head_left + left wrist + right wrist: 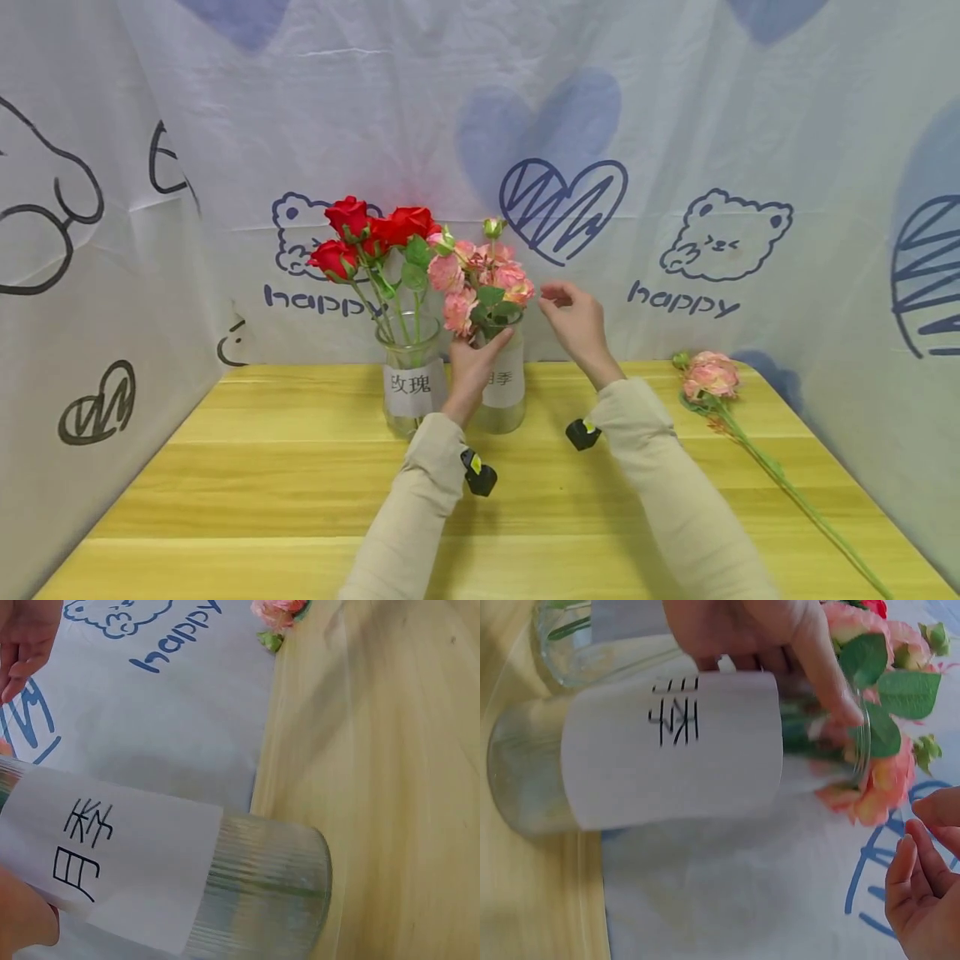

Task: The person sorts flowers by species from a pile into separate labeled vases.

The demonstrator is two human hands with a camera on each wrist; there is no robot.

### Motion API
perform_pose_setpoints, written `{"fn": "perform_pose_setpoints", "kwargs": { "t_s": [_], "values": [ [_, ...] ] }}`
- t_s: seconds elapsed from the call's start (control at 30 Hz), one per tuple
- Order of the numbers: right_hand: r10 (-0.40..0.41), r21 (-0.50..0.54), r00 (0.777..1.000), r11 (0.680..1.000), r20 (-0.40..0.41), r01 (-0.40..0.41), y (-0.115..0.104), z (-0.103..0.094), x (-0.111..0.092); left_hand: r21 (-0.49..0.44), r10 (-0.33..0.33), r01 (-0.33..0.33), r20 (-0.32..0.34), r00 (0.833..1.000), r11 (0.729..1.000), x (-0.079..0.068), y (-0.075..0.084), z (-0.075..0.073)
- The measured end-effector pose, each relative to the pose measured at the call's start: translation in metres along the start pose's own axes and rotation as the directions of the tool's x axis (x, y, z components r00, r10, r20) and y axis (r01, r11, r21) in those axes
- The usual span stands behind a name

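Note:
My left hand grips a ribbed glass vase near its neck, with the thumb lying across the front under the rim. Pink roses with green leaves and buds stand in this vase, which has a white paper label with black characters. To the right of the blooms, my right hand is raised with loosely bent fingers. Nothing shows between those fingers, and they are apart from the petals in the right wrist view. The vase stands upright on the wooden table.
Just left stands a second labelled glass vase holding several red roses. A single pink rose lies on the table at the right, its long stem reaching the front edge. A printed curtain hangs behind and at both sides.

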State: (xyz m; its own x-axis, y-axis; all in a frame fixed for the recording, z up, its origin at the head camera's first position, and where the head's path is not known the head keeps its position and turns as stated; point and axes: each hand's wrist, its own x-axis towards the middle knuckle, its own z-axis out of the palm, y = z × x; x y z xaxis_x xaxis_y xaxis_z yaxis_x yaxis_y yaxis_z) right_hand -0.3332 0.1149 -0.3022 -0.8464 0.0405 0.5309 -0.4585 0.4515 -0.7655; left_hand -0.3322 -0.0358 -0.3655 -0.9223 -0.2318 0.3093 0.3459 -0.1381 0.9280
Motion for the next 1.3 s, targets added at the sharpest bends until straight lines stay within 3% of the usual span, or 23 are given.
{"fn": "perform_pose_setpoints", "kwargs": {
  "t_s": [0.33, 0.67, 1.0, 1.3],
  "values": [
    [0.065, -0.044, 0.998, 0.997, 0.006, -0.065, 0.018, -0.028, -0.005, -0.048, -0.017, 0.016, -0.016, 1.0, 0.999, -0.006, -0.002, 0.0],
    [0.098, -0.105, 0.995, 0.99, 0.014, -0.096, 0.038, -0.051, -0.011, 0.024, -0.09, 0.089, 0.026, 0.996, 0.996, -0.014, -0.02, -0.018],
    [0.159, -0.149, 0.987, 0.976, -0.007, -0.158, 0.056, -0.087, -0.019, 0.137, -0.096, 0.085, 0.072, 0.993, 0.987, -0.015, -0.033, -0.024],
    [0.164, -0.197, 0.986, 0.968, 0.036, -0.153, 0.072, -0.138, -0.033, 0.195, -0.054, 0.036, 0.09, 0.995, 0.98, -0.015, -0.038, -0.028]
  ]
}}
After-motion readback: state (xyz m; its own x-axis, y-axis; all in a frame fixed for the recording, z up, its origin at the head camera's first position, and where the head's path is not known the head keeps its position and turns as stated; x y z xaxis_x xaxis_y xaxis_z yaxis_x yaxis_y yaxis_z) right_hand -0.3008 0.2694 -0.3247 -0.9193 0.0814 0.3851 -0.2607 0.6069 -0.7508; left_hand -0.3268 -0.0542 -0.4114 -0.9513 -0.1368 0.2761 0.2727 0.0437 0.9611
